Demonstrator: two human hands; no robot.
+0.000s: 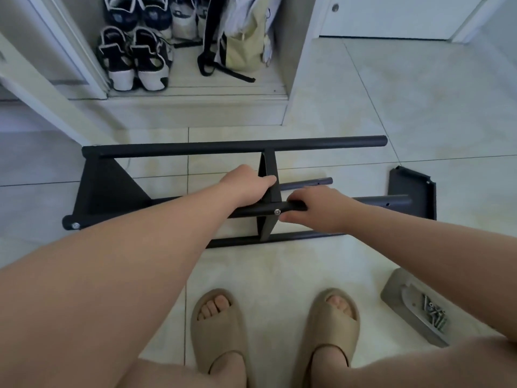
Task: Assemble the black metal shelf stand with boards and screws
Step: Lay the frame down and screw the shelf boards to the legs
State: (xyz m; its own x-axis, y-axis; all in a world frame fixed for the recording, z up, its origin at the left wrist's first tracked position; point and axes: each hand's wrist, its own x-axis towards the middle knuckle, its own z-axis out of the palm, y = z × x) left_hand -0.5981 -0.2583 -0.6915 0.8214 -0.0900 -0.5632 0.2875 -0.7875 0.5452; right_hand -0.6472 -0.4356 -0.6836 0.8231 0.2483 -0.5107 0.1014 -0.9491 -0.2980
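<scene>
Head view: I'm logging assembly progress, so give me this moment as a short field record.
frame: lying sideways on tile floor
left hand: grips middle board
right hand: grips front tube beside a fitted screw
loose board: on floor past the frame's right end
screws: piled in grey tray, lower right

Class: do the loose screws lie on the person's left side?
No, the screws lie in a grey tray at the person's right.
</scene>
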